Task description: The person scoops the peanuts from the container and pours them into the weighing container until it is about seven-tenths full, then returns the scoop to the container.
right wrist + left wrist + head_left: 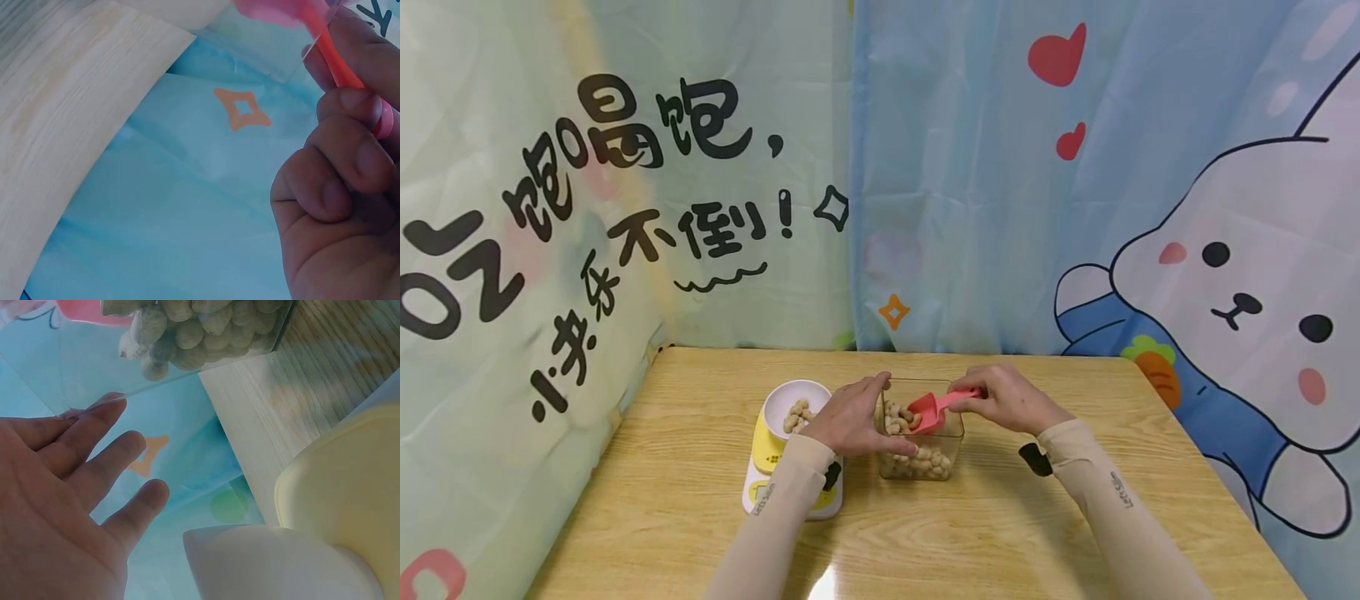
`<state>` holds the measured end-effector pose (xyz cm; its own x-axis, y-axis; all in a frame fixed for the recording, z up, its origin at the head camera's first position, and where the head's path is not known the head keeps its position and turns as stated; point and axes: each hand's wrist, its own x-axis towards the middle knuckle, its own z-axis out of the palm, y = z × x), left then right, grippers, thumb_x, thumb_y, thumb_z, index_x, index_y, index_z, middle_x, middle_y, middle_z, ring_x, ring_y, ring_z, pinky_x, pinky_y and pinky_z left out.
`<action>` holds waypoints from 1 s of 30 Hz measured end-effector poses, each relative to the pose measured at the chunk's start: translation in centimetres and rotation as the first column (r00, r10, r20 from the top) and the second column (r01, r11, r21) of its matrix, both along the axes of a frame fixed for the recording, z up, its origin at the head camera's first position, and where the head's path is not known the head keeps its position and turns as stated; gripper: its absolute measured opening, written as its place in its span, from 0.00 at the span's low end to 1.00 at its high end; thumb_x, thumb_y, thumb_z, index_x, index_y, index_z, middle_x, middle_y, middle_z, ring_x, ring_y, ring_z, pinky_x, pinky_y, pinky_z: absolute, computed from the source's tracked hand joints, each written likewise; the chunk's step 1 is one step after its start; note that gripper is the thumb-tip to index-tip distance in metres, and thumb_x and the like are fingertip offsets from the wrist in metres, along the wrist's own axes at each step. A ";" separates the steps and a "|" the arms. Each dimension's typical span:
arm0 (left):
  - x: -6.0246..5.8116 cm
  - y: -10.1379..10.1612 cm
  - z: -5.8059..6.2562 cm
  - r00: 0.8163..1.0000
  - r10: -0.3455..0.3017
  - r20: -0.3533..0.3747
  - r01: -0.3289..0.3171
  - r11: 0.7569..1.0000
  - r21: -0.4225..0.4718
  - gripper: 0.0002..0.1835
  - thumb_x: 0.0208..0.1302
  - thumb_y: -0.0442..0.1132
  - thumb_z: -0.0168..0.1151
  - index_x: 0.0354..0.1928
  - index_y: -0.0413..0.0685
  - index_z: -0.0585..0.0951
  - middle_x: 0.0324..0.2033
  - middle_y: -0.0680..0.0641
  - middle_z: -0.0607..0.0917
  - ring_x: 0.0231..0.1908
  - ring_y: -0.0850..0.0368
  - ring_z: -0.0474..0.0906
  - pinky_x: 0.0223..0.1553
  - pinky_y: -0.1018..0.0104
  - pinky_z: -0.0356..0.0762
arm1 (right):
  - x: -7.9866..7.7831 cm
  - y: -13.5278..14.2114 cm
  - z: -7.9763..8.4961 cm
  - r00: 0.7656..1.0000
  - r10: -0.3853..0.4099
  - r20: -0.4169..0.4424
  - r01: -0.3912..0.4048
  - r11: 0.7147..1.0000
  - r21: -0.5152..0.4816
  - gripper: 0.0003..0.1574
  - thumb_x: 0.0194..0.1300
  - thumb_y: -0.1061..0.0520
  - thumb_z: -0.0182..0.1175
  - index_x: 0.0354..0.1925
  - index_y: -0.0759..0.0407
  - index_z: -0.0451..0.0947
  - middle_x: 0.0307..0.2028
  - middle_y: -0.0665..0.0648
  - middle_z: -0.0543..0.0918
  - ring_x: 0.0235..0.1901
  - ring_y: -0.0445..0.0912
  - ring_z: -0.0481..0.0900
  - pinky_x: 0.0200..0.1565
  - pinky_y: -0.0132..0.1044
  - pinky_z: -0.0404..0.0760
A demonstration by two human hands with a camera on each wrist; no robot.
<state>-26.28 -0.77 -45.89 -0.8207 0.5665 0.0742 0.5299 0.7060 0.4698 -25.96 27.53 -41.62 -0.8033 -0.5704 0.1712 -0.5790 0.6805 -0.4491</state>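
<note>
My right hand (1011, 400) grips the handle of a pink scoop (929, 413), its fingers curled around it in the right wrist view. The scoop's head is tilted down inside a clear, open box (957, 450), among pale nut-like pieces (925, 461). My left hand (853, 418) touches the box's left side with fingers straight and spread, the thumb along the near wall. In the left wrist view its fingertips (112, 403) meet the clear wall. Left of the box, a white bowl (781, 396) with several similar pieces (797, 415) sits on a yellow-and-white scale (766, 450), partly hidden by my left forearm.
Everything stands on a wooden table (992, 533). Behind it hangs a printed blue curtain (955, 208), and a pale green one with black characters covers the left side (790, 292). The scale stands close beside the box.
</note>
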 end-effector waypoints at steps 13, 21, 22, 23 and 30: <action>0.1 0.1 0.1 1.000 -0.003 -0.004 0.003 1.000 -0.009 0.64 0.49 0.76 0.68 0.80 0.49 0.56 0.71 0.49 0.71 0.68 0.46 0.69 0.66 0.51 0.70 | -0.3 0.2 0.0 1.000 0.013 0.022 -0.013 1.000 -0.024 0.09 0.67 0.49 0.69 0.44 0.48 0.89 0.33 0.42 0.82 0.25 0.39 0.73 0.29 0.35 0.75; 0.1 0.0 0.2 1.000 0.007 0.011 -0.007 1.000 -0.013 0.64 0.49 0.77 0.67 0.80 0.49 0.55 0.71 0.49 0.71 0.68 0.46 0.69 0.66 0.50 0.69 | -0.6 -0.2 -0.8 1.000 0.003 0.028 -0.001 0.999 -0.052 0.09 0.67 0.48 0.69 0.44 0.48 0.89 0.30 0.42 0.80 0.25 0.39 0.72 0.28 0.34 0.73; 0.1 0.0 0.2 1.000 0.008 0.012 -0.008 1.000 -0.014 0.64 0.49 0.77 0.67 0.80 0.49 0.55 0.71 0.49 0.71 0.68 0.46 0.69 0.66 0.50 0.69 | -0.6 -0.2 -0.9 0.999 0.003 0.033 -0.001 0.998 -0.058 0.10 0.67 0.48 0.68 0.44 0.48 0.89 0.31 0.42 0.80 0.25 0.39 0.72 0.28 0.34 0.73; 0.1 0.0 0.2 1.000 0.008 0.013 -0.008 1.000 -0.013 0.64 0.49 0.77 0.67 0.80 0.49 0.55 0.71 0.49 0.71 0.68 0.46 0.69 0.66 0.50 0.69 | -0.7 -0.1 -1.0 0.999 0.001 0.039 0.002 0.998 -0.066 0.10 0.67 0.47 0.68 0.44 0.48 0.89 0.31 0.42 0.81 0.25 0.40 0.72 0.28 0.34 0.73; 0.0 0.0 0.0 1.000 0.006 0.010 -0.006 1.000 -0.003 0.62 0.50 0.75 0.69 0.80 0.49 0.56 0.70 0.49 0.71 0.68 0.46 0.69 0.65 0.50 0.70 | -0.6 0.3 -1.4 0.997 -0.029 0.066 0.038 0.991 -0.128 0.14 0.66 0.46 0.68 0.47 0.48 0.89 0.30 0.43 0.81 0.24 0.42 0.71 0.27 0.35 0.71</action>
<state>-26.26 -0.77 -45.92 -0.8248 0.5617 0.0645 0.5210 0.7109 0.4725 -26.56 27.87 -43.04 -0.8332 -0.5194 0.1897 -0.5242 0.6327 -0.5700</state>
